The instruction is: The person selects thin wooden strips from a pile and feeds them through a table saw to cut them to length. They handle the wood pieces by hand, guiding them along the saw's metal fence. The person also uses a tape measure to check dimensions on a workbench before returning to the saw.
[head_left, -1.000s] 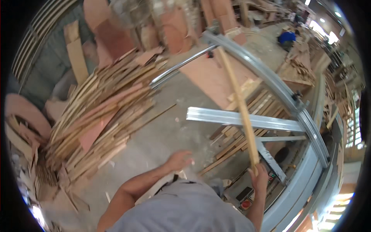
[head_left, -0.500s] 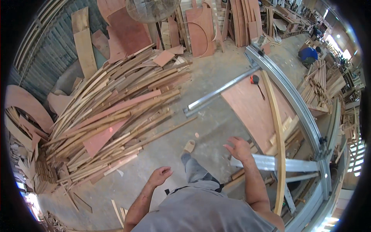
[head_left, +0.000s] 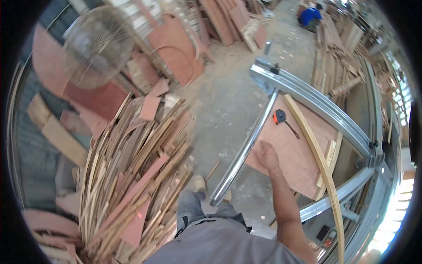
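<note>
Head view. Right hand (head_left: 267,156) over the pinkish wooden panel (head_left: 294,163), close to that panel's left edge, forearm rising from the lower right. Hand blurred: cannot tell whether the fingers are apart or together, nor whether they touch the panel. Left hand out of view; state of its fingers cannot be told.

Tape measure (head_left: 279,117), black and orange-red, on the panel toward its far left corner, beyond the right hand and apart from it; dark strap trailing toward the panel's middle. Bright metal bar (head_left: 244,149) running along the panel's left edge, just beside the hand, near end reaching down past the panel's near left corner. Its far end meets a heavier metal rail (head_left: 314,99), which passes along the panel's far and right sides.

Long wooden strip (head_left: 324,167) slanting across the panel from the far edge, out past the near right corner. Short wooden pieces (head_left: 335,156) along the panel's right edge, partly behind the strip.

Left of the person: large heap of wooden offcuts (head_left: 145,171) on the floor. Behind it, a round caged fan (head_left: 97,46). Far off, a co-worker in blue (head_left: 310,16), low to the floor.
</note>
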Demonstrator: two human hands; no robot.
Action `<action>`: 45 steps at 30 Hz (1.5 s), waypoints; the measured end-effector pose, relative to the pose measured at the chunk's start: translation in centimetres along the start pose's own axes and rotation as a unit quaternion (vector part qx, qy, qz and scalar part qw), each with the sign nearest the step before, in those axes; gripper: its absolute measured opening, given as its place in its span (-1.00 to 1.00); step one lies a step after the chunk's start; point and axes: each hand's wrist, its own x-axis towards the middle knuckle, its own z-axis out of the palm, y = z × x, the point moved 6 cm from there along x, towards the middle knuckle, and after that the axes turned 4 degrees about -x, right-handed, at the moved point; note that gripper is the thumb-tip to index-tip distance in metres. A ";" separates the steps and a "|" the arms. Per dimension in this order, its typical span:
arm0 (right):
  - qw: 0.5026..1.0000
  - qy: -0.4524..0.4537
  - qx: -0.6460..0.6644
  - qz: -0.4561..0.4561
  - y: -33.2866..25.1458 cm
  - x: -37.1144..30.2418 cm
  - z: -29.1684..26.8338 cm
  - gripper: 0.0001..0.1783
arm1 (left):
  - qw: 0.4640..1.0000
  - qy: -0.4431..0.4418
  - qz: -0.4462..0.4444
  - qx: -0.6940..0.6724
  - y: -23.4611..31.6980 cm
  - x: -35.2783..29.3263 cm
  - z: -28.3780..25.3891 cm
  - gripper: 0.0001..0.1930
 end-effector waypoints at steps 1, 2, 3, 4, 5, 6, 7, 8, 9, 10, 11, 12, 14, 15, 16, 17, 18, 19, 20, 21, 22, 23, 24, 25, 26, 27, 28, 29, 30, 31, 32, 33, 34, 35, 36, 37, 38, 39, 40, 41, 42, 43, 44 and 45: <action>0.999 -0.019 -0.013 0.024 -0.2 0.3 1.5 -0.34 | 0.999 -0.002 0.015 0.037 4.6 0.0 -0.1 -0.60; 0.998 -0.038 -0.024 0.043 -0.9 0.6 3.1 -0.29 | 0.997 -0.004 0.035 0.073 9.4 0.2 -0.4 -0.58; 0.996 -0.033 -0.052 0.072 -2.4 0.2 3.6 -0.21 | 0.992 -0.002 0.057 0.110 14.1 0.8 -1.1 -0.56; 0.992 -0.023 -0.080 0.097 -3.9 -0.2 4.1 -0.11 | 0.986 0.000 0.081 0.146 19.1 1.7 -1.6 -0.53; 0.989 0.019 -0.104 0.100 -4.3 -0.9 5.4 -0.04 | 0.976 0.008 0.106 0.188 24.3 2.5 -2.3 -0.51; 0.984 0.064 -0.128 0.106 -4.5 -1.5 6.7 0.04 | 0.964 0.014 0.132 0.231 29.7 3.2 -2.7 -0.48; 0.985 0.089 -0.098 0.114 -4.6 -1.5 7.5 0.05 | 0.951 0.026 0.156 0.265 34.7 3.8 -3.3 -0.46; 0.983 0.109 -0.071 0.126 -4.8 -2.1 8.3 0.06 | 0.934 0.041 0.181 0.305 39.8 4.4 -4.0 -0.44; 0.980 0.128 -0.076 0.135 -4.7 -1.6 9.2 0.02 | 0.917 0.051 0.210 0.335 45.4 4.9 -3.6 -0.41; 0.976 0.134 -0.082 0.153 -4.3 -2.8 9.9 -0.02 | 0.897 0.062 0.230 0.371 50.5 4.7 -3.4 -0.39; 0.972 0.139 -0.087 0.171 -3.6 -3.3 10.5 -0.05 | 0.879 0.069 0.265 0.391 57.7 4.6 -1.0 -0.36; 0.970 0.125 -0.086 0.190 -3.9 -4.8 11.0 -0.05 | 0.880 0.061 0.286 0.375 62.8 3.8 1.1 -0.34; 0.970 0.135 -0.068 0.191 -5.0 -2.8 10.1 -0.04 | 0.870 -0.018 0.390 0.302 72.6 10.5 4.3 -0.47; 0.967 0.133 -0.079 0.204 -4.9 -2.5 9.4 -0.06 | 0.856 -0.022 0.459 0.237 77.5 9.6 9.5 -0.50; 0.959 0.136 -0.093 0.231 -4.5 -3.6 8.7 -0.07 | 0.823 -0.078 0.499 0.262 82.1 5.0 16.6 -0.55; 0.954 0.131 -0.101 0.251 -4.6 -4.6 8.7 -0.09 | 0.841 -0.104 0.479 0.227 84.8 1.2 21.6 -0.58; 0.957 0.138 -0.098 0.235 -5.3 -3.1 9.7 -0.10 | 0.838 -0.120 0.489 0.209 88.1 6.1 22.6 -0.62; 0.949 0.154 -0.113 0.250 -5.0 -3.2 10.3 -0.12 | 0.811 -0.195 0.531 0.150 89.3 4.6 27.7 -0.63; 0.942 0.171 -0.124 0.261 -4.8 -1.6 10.6 -0.13 | 0.791 -0.246 0.542 0.141 90.4 2.5 32.1 -0.64; 0.914 0.154 -0.119 0.356 -4.3 -2.1 10.1 -0.25 | 0.807 -0.295 0.462 0.219 89.3 -5.2 38.1 -0.64; 0.899 0.123 -0.095 0.408 -5.9 -0.1 9.0 -0.37 | 0.744 -0.328 0.522 0.258 90.2 -7.4 40.7 -0.62; 0.875 0.096 -0.075 0.468 -6.9 1.4 7.6 -0.48 | 0.725 -0.417 0.479 0.267 89.6 -10.0 43.7 -0.58; 0.872 0.042 -0.071 0.482 -7.6 3.9 5.9 -0.56 | 0.695 -0.505 0.431 0.276 89.5 -12.9 46.0 -0.54; 0.869 -0.013 -0.067 0.490 -8.1 7.2 3.7 -0.63 | 0.668 -0.534 0.410 0.316 91.0 -14.0 47.5 -0.52; 0.863 -0.071 -0.067 0.496 -8.1 10.7 1.3 -0.68 | 0.642 -0.561 0.385 0.352 92.1 -15.0 49.3 -0.51; 0.907 0.073 -0.085 0.407 -9.3 15.3 -3.1 -0.74 | 0.614 -0.587 0.351 0.394 92.2 -15.7 50.9 -0.49; 0.923 0.213 -0.098 0.305 -10.8 19.6 -7.4 -0.77 | 0.615 -0.547 0.373 0.428 93.8 -15.0 51.9 -0.49; 0.909 0.332 -0.116 0.224 -11.0 23.6 -11.5 -0.80 | 0.606 -0.502 0.410 0.461 97.3 -14.4 52.9 -0.48; 0.875 0.446 -0.130 0.138 -11.2 27.1 -15.5 -0.83 | 0.650 -0.446 0.425 0.445 100.9 -12.3 53.4 -0.49; 0.863 0.475 -0.128 0.112 -11.2 31.1 -19.1 -0.86 | 0.694 -0.379 0.435 0.430 104.3 -7.9 52.3 -0.50; 0.856 0.497 -0.117 0.084 -11.7 35.3 -22.3 -0.88 | 0.771 -0.317 0.423 0.354 108.2 -0.7 49.9 -0.54; 0.865 0.493 -0.076 0.057 -11.9 39.3 -24.8 -0.91 | 0.798 -0.210 0.449 0.343 112.0 5.4 46.5 -0.59; 0.873 0.484 -0.049 0.030 -11.6 42.9 -27.2 -0.93 | 0.805 -0.128 0.450 0.364 114.6 9.5 43.4 -0.65; 0.886 0.455 -0.085 0.027 -10.5 45.9 -28.6 -0.93 | 0.841 -0.098 0.409 0.340 114.7 5.9 42.6 -0.67; 0.898 0.432 -0.082 -0.006 -10.1 49.9 -30.2 -0.93 | 0.885 -0.095 0.369 0.267 116.5 11.3 37.7 -0.68; 0.906 0.410 -0.102 -0.030 -9.7 53.4 -31.6 -0.93 | 0.918 -0.071 0.313 0.235 117.1 12.9 35.4 -0.68; 0.913 0.385 -0.120 -0.059 -9.3 57.4 -32.5 -0.90 | 0.941 -0.040 0.265 0.207 117.2 13.5 33.1 -0.69; 0.924 0.359 -0.125 -0.043 -7.7 60.5 -33.3 -0.90 | 0.955 -0.023 0.222 0.195 117.9 12.6 32.6 -0.69; 0.935 0.330 -0.122 -0.033 -6.2 63.9 -33.5 -0.89 | 0.963 -0.013 0.195 0.184 118.8 12.1 32.7 -0.69; 0.946 0.302 -0.118 -0.023 -4.6 67.5 -33.2 -0.89 | 0.971 -0.006 0.165 0.171 119.2 11.6 33.3 -0.69; 0.957 0.276 -0.092 0.013 -2.1 70.9 -32.4 -0.84 | 0.976 -0.011 0.146 0.164 120.3 11.2 35.4 -0.69; 0.959 0.252 -0.117 0.055 1.2 73.8 -31.0 -0.81 | 0.978 -0.019 0.130 0.160 121.7 11.0 38.2 -0.69; 0.958 0.226 -0.143 0.100 5.0 75.8 -28.6 -0.77 | 0.979 -0.032 0.119 0.162 123.9 11.1 41.8 -0.69; 0.953 0.207 -0.170 0.141 8.8 77.8 -26.4 -0.73 | 0.979 -0.054 0.113 0.160 126.5 11.1 46.1 -0.69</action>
